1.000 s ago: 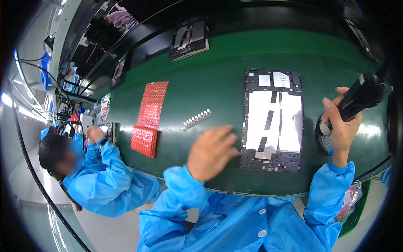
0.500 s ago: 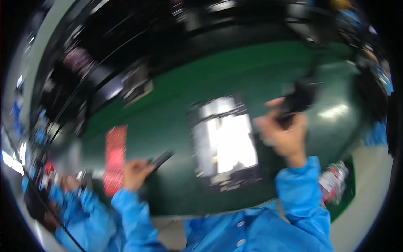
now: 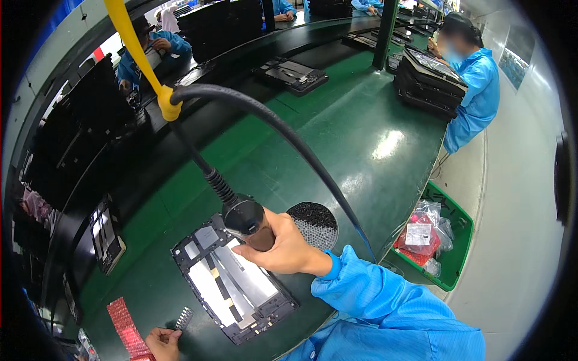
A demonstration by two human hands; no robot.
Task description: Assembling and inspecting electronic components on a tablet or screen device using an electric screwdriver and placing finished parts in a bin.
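My right hand (image 3: 280,243) is wrapped round a black corded electric screwdriver (image 3: 243,215), over the upper right part of an opened tablet (image 3: 201,283). The tablet lies on the green table with its silver inside facing up; the tool's tip is hidden by my hand. Just beyond my right wrist is a round tray (image 3: 322,236) with small black screws and a dotted grey surface. At the lower left, my left hand (image 3: 162,344) pinches a small dark strip (image 3: 183,319) with a row of silvery pieces. A red bubble-wrap strip (image 3: 125,325) lies beside that hand.
A thick black cable (image 3: 283,129) arches over the table from a yellow cord (image 3: 137,51). Further tablets (image 3: 292,75) lie on the line; a stack of black units (image 3: 427,87) stands at the far right. A green bin (image 3: 460,240) holds bagged parts. Co-workers in blue sit beyond.
The view has swung and sharpened, so the tablet and my left hand appear lower and further left. My right hand, with the screwdriver, has come from the tablet's right side to over it.
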